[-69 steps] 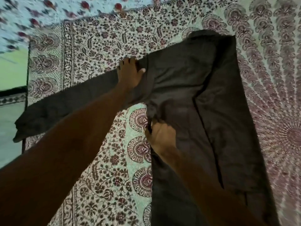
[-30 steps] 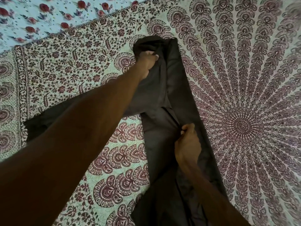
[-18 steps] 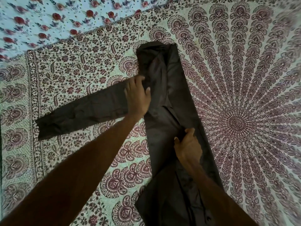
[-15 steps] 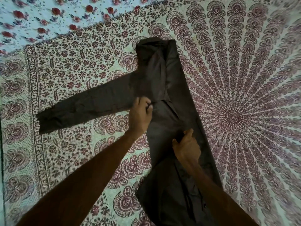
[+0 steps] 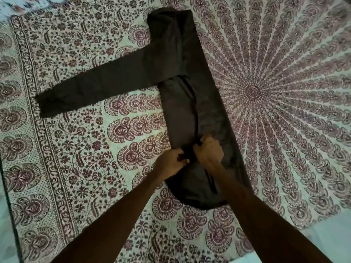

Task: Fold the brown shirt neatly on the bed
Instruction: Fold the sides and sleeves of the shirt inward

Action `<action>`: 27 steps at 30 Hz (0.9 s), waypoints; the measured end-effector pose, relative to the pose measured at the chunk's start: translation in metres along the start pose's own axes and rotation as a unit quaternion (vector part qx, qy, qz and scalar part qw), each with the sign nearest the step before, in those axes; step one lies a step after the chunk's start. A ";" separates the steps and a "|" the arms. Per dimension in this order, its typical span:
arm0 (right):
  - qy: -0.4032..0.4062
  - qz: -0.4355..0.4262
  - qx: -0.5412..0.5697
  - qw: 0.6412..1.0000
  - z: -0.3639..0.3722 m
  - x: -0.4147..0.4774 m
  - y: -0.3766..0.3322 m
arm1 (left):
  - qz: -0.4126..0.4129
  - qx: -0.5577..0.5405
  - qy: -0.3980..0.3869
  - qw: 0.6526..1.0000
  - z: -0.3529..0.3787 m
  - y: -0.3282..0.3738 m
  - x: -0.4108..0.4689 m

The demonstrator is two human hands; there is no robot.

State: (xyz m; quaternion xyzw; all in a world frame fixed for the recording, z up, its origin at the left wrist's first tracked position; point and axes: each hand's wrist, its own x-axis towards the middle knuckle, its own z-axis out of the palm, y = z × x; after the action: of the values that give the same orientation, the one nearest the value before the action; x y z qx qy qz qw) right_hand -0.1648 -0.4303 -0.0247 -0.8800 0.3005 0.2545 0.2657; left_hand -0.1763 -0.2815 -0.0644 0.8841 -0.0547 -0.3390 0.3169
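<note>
The shirt (image 5: 190,103) lies on the bedsheet (image 5: 284,92), its sleeve (image 5: 98,86) stretched left, both hands near its hem.

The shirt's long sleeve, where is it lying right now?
In the head view the sleeve lies flat on the patterned bedsheet, stretched out to the left from the folded brown shirt, well above the left hand and right hand.
</note>
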 end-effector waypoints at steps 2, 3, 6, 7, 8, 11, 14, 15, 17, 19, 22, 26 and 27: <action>0.002 -0.015 0.019 1.000 -0.001 0.004 -0.001 | 0.022 -0.014 0.005 1.000 0.006 0.005 -0.007; 0.006 -0.020 0.024 0.999 -0.002 0.007 -0.003 | 0.031 -0.019 0.013 0.999 0.010 0.008 -0.010; 0.006 -0.031 0.019 0.999 -0.009 0.019 -0.004 | 0.035 -0.052 0.012 0.998 0.020 0.012 -0.020; -0.001 -0.035 0.016 0.999 -0.014 0.022 -0.002 | 0.029 -0.074 0.002 0.997 0.023 0.015 -0.025; -0.010 -0.040 0.014 0.999 -0.019 0.025 0.000 | 0.019 -0.093 -0.011 0.995 0.025 0.018 -0.029; -0.029 -0.051 0.009 0.998 -0.035 0.032 0.008 | 0.000 -0.111 -0.064 0.992 0.039 0.028 -0.044; -0.042 -0.066 0.019 0.997 -0.044 0.036 0.017 | -0.008 -0.131 -0.100 0.986 0.060 0.039 -0.056; -0.049 -0.065 0.025 0.996 -0.045 0.037 0.019 | -0.016 -0.132 -0.105 0.986 0.066 0.044 -0.057; -0.068 -0.057 0.041 0.995 -0.046 0.042 0.023 | -0.033 -0.106 -0.104 0.988 0.075 0.049 -0.056; -0.092 -0.047 0.047 0.993 -0.047 0.044 0.026 | -0.052 -0.093 -0.122 0.987 0.081 0.053 -0.056; -0.114 -0.058 0.019 0.992 -0.047 0.043 0.029 | -0.100 -0.196 -0.163 0.962 0.083 0.055 -0.055; -0.149 -0.075 -0.029 0.986 -0.047 0.040 0.035 | -0.084 -0.143 -0.010 0.986 0.073 0.048 -0.045; -0.167 -0.078 -0.044 0.982 -0.046 0.040 0.038 | -0.086 -0.121 -0.011 0.989 0.070 0.046 -0.045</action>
State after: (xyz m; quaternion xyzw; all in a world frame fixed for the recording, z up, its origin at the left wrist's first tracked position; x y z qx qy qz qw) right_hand -0.1492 -0.5001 -0.0273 -0.8565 0.1711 0.3895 0.2922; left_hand -0.2497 -0.3403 -0.0511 0.8366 0.0598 -0.3791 0.3908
